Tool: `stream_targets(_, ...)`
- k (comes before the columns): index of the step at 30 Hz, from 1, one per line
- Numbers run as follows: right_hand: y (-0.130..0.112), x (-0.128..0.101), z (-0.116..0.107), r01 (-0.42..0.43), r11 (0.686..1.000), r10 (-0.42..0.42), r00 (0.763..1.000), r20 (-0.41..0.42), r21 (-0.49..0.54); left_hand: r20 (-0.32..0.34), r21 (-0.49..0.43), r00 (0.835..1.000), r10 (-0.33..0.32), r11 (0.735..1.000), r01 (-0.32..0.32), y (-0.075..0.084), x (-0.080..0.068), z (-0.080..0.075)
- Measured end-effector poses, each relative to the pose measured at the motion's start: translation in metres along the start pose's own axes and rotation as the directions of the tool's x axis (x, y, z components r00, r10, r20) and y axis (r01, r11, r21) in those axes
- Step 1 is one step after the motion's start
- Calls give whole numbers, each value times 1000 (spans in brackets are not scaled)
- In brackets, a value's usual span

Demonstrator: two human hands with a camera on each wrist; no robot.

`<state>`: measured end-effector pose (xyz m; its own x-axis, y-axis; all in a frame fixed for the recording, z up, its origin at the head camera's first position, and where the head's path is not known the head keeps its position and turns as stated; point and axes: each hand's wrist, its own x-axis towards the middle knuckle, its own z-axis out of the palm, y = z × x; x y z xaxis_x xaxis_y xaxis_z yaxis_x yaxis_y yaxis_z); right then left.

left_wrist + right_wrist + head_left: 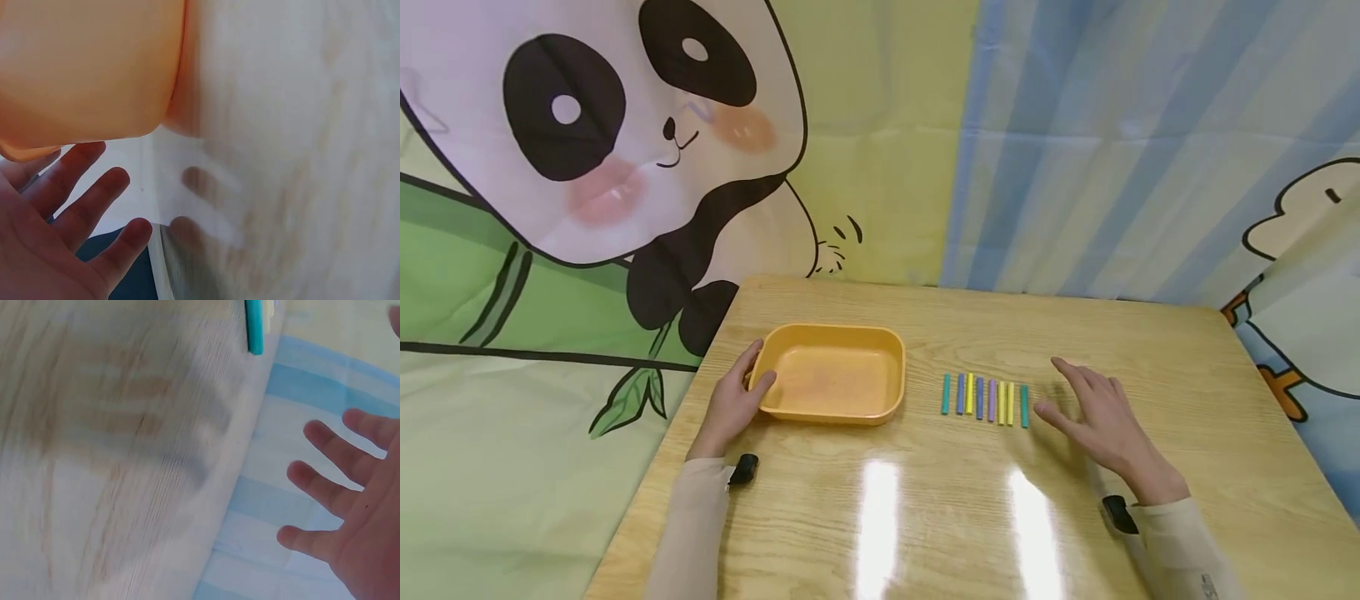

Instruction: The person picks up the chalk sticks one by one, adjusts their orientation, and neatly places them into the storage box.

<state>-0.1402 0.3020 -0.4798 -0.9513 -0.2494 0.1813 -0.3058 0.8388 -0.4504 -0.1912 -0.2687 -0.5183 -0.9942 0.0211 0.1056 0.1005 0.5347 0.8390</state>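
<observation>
The shallow orange plastic tray point(832, 372) is steadied at its left rim by the left hand point(735, 406), thumb on the rim, fingers loosely curved against the side; it sits left of the table's middle and nothing is seen in it. A row of eight short coloured sticks point(983, 399) lies untouched beside it. The right hand point(1097, 423) hovers spread just right of them, holding nothing. The glossy wooden table point(1150, 350) is backed by cartoon panda and striped curtains.

Head view looks down on the table point(970, 517); wrist views skim it closely.
</observation>
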Motion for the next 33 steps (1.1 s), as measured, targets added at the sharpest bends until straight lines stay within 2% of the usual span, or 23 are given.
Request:
stream_targets(6, 5, 2, 1, 46, 997, -44, 999, 28, -67, -1, 8, 1000, 7, 1000, -7, 0, 0, -2)
stream_targets(9, 6, 2, 3, 39, 997, -36, 999, 37, -72, -1, 1, 1000, 12, 1000, -12, 1, 0, -2)
stream_targets(13, 5, 3, 5, -25, 997, 30, 997, 73, -67, -2, 3, 1000, 8, 1000, -8, 1, 1, -1)
stream_targets(17, 1, 7, 6, -110, 994, 110, 987, 114, -11, -6, 16, 1000, 4, 1000, -4, 1, 1, -1)
stream_targets(26, -1, 18, 9, -206, 974, 190, 969, 158, 91, -8, 17, 1000, 7, 1000, -7, 2, 0, -1)
stream_targets(33, -2, 23, 12, -266, 959, 247, 953, 174, 98, -5, 25, 1000, 20, 999, -20, -2, 2, -1)
